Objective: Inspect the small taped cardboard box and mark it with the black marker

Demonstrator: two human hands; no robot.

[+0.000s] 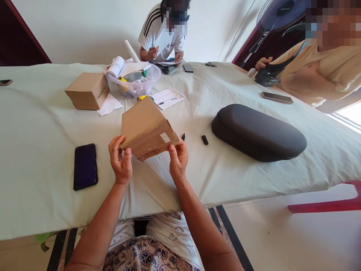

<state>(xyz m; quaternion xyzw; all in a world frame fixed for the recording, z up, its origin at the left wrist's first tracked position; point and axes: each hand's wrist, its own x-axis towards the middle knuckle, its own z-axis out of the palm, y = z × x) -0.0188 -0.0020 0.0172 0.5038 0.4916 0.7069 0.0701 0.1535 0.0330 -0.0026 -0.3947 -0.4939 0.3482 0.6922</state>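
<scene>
I hold a small brown cardboard box point(146, 126) tilted above the table's near edge, its taped end with a small white sticker turned toward me. My left hand point(121, 160) grips the box's lower left corner, fingers curled round it. My right hand point(177, 160) pinches the lower right corner, thumb on the taped face. A black phone point(85, 166) lies face up on the cloth just left of my left hand.
A pale cloth covers the table point(42, 124). A second cardboard box point(88, 90) and a clear bowl point(138, 82) of items sit at the back. A large black oval case point(258, 131) lies right, a small black piece point(204, 139) near it. Two other people sit across and right.
</scene>
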